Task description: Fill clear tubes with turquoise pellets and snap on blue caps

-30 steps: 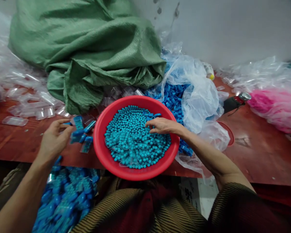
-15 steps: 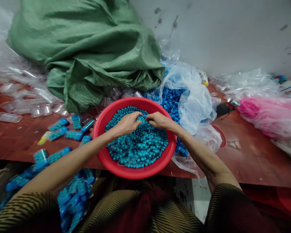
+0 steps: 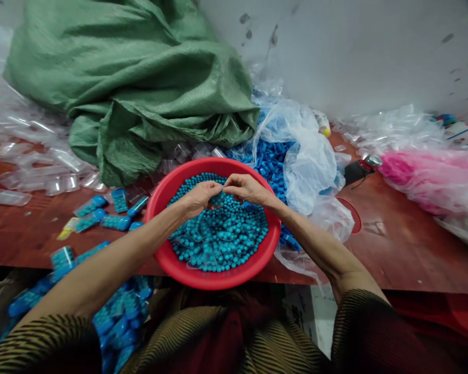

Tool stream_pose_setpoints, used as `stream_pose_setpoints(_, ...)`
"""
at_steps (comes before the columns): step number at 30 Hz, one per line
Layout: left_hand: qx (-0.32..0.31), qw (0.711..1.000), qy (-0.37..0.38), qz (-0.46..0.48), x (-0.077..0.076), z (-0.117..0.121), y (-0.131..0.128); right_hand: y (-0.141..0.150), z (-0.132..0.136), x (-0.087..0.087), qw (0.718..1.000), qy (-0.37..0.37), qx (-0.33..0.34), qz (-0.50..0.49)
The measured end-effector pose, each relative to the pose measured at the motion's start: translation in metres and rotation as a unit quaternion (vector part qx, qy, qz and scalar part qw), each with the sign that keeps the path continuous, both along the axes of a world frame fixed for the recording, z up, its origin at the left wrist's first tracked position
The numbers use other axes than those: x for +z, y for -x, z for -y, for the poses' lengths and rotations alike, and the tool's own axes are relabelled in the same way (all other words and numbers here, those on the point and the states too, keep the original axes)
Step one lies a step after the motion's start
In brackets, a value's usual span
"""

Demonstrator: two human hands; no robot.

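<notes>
A red basin (image 3: 218, 280) full of small turquoise beads (image 3: 226, 236) stands at the table's front edge; thin clear strands or plastic show among the beads. Over its far half my two hands meet, fingertips almost touching. My left hand (image 3: 202, 198) is closed, its thumb and fingers pinched together above the beads. My right hand (image 3: 248, 188) is closed in a pinch too, bent at the wrist, its fingertips against those of the left. A small turquoise bit shows under the fingertips, but what they hold is too small to make out.
Bead-filled clear containers with blue caps (image 3: 117, 222) lie left of the basin, more below the edge. Behind are a green sack (image 3: 140, 88) and clear empty containers (image 3: 42, 171). To the right: blue caps (image 3: 273, 163) in a plastic bag (image 3: 310, 161), a dark bottle (image 3: 356, 170), pink bags (image 3: 421, 171).
Both hands have come together: the left fingers have closed into a pinch, and the right hand has moved slightly left to meet them. The view has shifted a little.
</notes>
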State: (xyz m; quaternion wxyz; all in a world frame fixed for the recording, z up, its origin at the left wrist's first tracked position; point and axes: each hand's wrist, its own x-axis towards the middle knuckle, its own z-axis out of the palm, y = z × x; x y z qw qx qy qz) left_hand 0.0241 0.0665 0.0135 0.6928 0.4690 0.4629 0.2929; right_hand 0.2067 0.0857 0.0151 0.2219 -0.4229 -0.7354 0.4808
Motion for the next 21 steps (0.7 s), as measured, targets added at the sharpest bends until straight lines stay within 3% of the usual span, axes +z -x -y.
stream_pose_setpoints(3, -0.008, 1.0, 0.012, -0.006, 0.001, 0.003, 0.008, -0.008, -0.004, 0.005, 0.988, -0.099, -0.025, 0.114)
stream_pose_setpoints(6, 0.002, 0.999, 0.034, -0.037, 0.001, 0.004, 0.019, -0.007, -0.006, 0.007, 0.939, -0.184, -0.033, 0.29)
stream_pose_setpoints(9, 0.021, 0.999, 0.035, -0.017, -0.001, 0.005, 0.027, 0.009, -0.003, -0.001, 0.883, -0.175, -0.017, 0.436)
stream_pose_setpoints(11, 0.021, 0.999, 0.033, 0.015, -0.003, 0.006, 0.03, 0.02, -0.001, -0.01, 0.865, -0.149, -0.005, 0.479)
stream_pose_setpoints(14, 0.004, 0.998, 0.043, 0.048, -0.006, 0.007, 0.031, 0.025, -0.001, -0.019, 0.868, -0.134, 0.015, 0.478)
stream_pose_setpoints(18, -0.003, 0.997, 0.031, 0.076, -0.007, 0.007, 0.032, 0.011, -0.005, -0.016, 0.888, -0.127, 0.038, 0.44)
stream_pose_setpoints(21, -0.026, 0.996, 0.019, 0.086, -0.007, 0.008, 0.032, 0.007, -0.006, -0.015, 0.897, -0.121, 0.149, 0.399)
